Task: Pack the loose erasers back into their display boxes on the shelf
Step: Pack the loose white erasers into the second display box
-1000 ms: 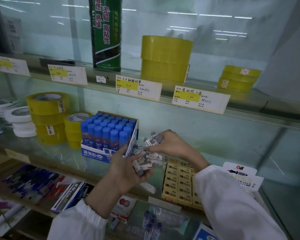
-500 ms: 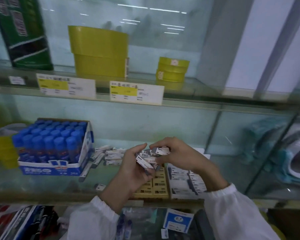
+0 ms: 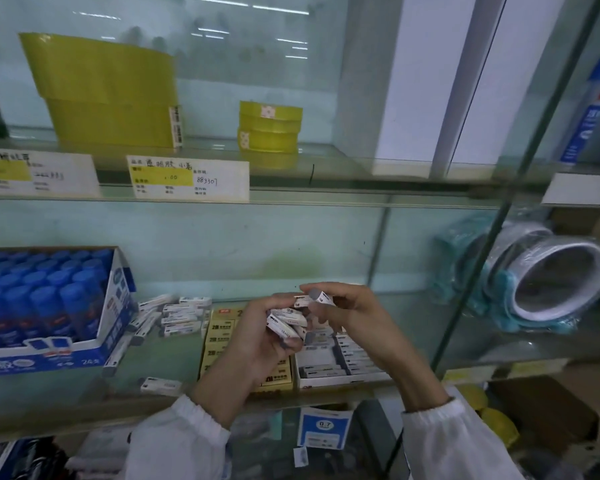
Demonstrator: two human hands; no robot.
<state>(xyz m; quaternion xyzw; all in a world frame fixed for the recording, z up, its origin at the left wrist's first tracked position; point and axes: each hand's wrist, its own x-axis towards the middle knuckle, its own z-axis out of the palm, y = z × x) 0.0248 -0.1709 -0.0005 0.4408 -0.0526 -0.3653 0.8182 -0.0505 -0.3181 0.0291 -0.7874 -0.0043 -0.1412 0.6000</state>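
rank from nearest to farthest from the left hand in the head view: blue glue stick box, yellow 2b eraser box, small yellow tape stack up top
1. Yellow 2B eraser box: directly beneath the left hand.
2. Blue glue stick box: same shelf, far left.
3. Small yellow tape stack: shelf above, at the back.

Blue-capped glue sticks [image 3: 39,299], yellow tape rolls [image 3: 108,95], white-sleeved erasers [image 3: 179,315].
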